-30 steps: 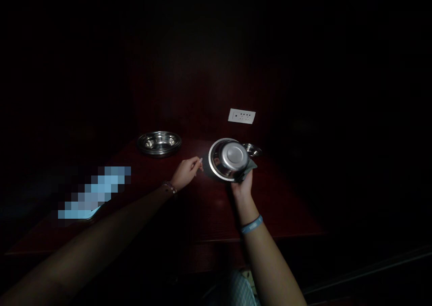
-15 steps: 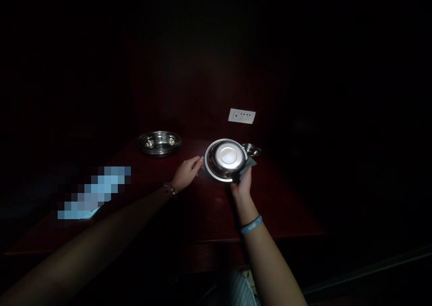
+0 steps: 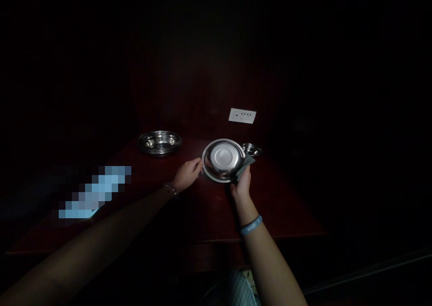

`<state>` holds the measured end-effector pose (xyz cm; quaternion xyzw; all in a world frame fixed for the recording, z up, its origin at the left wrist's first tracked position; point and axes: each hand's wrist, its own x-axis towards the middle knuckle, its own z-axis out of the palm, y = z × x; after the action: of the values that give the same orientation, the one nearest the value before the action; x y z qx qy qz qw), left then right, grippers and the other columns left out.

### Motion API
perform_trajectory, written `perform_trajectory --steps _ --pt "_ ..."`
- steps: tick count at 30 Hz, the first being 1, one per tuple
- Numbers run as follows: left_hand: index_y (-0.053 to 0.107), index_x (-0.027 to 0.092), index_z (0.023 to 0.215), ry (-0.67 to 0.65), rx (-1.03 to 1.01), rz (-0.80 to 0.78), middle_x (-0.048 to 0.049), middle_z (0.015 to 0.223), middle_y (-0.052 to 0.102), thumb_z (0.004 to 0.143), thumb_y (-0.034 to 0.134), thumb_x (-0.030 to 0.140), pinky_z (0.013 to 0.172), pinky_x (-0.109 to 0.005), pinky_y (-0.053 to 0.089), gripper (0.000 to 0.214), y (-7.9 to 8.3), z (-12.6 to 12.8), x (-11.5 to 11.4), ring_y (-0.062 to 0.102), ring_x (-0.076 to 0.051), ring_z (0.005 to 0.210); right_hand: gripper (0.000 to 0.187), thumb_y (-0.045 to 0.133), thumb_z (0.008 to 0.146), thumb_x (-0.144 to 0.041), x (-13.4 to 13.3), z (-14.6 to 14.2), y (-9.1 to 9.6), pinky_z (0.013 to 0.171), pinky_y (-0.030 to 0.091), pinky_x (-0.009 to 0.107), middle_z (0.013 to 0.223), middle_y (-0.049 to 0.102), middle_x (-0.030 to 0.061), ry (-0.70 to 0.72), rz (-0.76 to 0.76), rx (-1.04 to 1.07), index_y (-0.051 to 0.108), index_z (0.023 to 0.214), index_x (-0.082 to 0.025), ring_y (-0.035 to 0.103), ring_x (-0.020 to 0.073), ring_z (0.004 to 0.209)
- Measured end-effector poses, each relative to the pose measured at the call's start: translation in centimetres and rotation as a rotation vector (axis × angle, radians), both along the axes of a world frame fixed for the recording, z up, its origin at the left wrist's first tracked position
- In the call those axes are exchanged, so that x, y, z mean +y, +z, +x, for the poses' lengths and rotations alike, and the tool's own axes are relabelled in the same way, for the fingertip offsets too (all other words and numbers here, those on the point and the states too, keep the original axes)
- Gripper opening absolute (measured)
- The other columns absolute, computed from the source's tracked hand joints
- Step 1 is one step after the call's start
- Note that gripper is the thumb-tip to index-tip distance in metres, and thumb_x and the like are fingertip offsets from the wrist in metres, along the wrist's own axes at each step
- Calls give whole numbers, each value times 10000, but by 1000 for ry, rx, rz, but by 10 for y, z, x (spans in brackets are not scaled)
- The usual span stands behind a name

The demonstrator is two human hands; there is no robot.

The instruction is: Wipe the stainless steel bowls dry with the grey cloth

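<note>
The right hand (image 3: 241, 187) is closed on the lower right edge of a steel bowl (image 3: 223, 159). A grey cloth (image 3: 246, 164) is pressed between palm and metal, and the fingers are hidden behind the bowl. The left hand (image 3: 187, 174) is loosely curled, with its fingertips (image 3: 200, 164) against the bowl's left rim. Whether they pinch the rim or only touch it cannot be told.

The bowl is held above the table (image 3: 276, 207), between the two hands, and tilted so its round face is turned up toward the camera. A flat pale disc shows at its centre, but the dim light hides whether this is the inside or the underside. Being round, it has no long axis, and the rim reads as a slightly wide oval.

A blue wristband (image 3: 251, 225) is on the right wrist and a bracelet (image 3: 170, 188) on the left. Just behind the cloth, a small bowl (image 3: 253, 150) stands on the table. A stack of bowls (image 3: 159, 142) stands well to the left, open side up. A white socket plate (image 3: 242, 115) is on the dark wall behind. A blurred blue patch (image 3: 94, 191) lies at the table's left end.
</note>
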<state>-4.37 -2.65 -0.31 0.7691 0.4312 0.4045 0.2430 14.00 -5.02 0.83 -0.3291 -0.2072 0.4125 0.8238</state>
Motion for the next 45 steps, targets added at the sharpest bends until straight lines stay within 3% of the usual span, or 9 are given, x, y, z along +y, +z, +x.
perform_trajectory --steps 14,19,24,31,36,41,45 --pt "494 231 592 129 99 46 29 500 487 937 418 397 553 -288 249 391 13 -1 -9 436 -139 484 322 578 887 -449 -6 -1 5 876 549 289 979 760 7 -46 21 -97 703 1012 -180 689 139 891" --pt "540 221 608 87 13 30 21 538 572 921 431 414 548 -270 280 383 9 0 -5 458 -129 496 305 564 903 -441 -7 1 5 872 545 286 961 746 3 -85 20 -151 695 981 -177 678 132 869" --pt "554 213 602 2 -170 -24 -19 606 666 899 464 425 601 -258 403 376 4 4 -1 582 -148 572 295 539 920 -426 -6 1 5 854 552 290 920 741 9 -125 -30 -150 692 940 -175 675 135 843" --pt "542 220 615 -14 -308 -32 -25 632 659 899 472 503 692 -276 479 407 7 3 2 624 -168 664 318 547 921 -446 -1 7 -6 889 559 311 982 759 18 -97 -14 -100 689 1022 -180 693 140 890" --pt "535 221 626 4 -342 -27 -20 626 638 914 464 542 695 -280 487 437 9 -1 3 618 -166 659 308 533 926 -464 7 13 -15 912 568 331 891 762 -6 -26 -74 20 682 981 -200 708 143 882" --pt "541 216 665 -52 -324 -6 -20 659 644 932 459 521 686 -273 484 414 5 2 2 607 -157 658 240 527 935 -402 12 12 -16 824 590 294 830 754 -36 -8 -82 173 681 915 -218 700 130 801" --pt "570 208 762 -57 -306 -34 -24 759 683 924 481 540 580 -251 441 380 4 4 2 536 -125 584 269 537 916 -449 15 14 -20 856 580 302 849 757 -34 19 -39 113 677 934 -220 704 135 845"
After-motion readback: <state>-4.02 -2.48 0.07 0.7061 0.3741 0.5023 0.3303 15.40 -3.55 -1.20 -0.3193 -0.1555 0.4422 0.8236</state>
